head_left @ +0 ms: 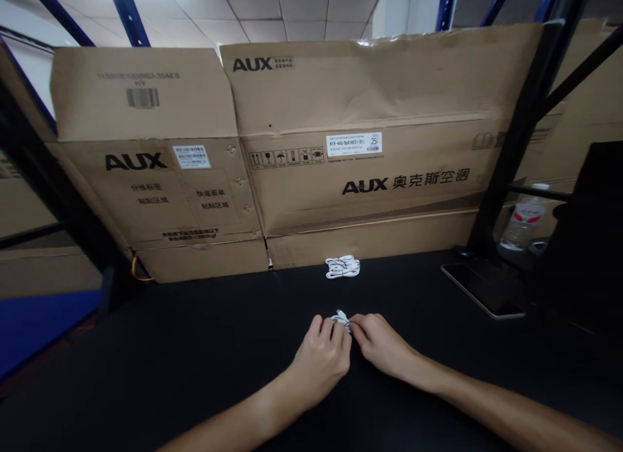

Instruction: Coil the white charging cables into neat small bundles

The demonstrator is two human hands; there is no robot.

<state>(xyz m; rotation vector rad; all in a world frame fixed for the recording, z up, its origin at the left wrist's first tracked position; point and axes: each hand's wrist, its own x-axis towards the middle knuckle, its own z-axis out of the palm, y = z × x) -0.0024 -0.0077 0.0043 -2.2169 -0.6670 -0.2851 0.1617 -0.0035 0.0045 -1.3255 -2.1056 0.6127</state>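
Note:
Over the black table top, my left hand (324, 348) is closed around a small coiled white cable (340, 316), and its fingers hide most of the coil. The cable's plug end pokes up above the knuckles. From the other side my right hand (382, 345) pinches the edge of the same cable between thumb and forefinger. A thin dark line, perhaps a tie, shows across the cable by the right fingertips. Farther back lies a bundle of white cables (342, 267), close to the cardboard and apart from both hands.
Large AUX cardboard panels (311, 199) stand along the back of the black table (219, 348). A phone (481, 291) lies at the right, with a plastic bottle (525, 218) behind it. Dark frame posts (511, 147) rise on either side.

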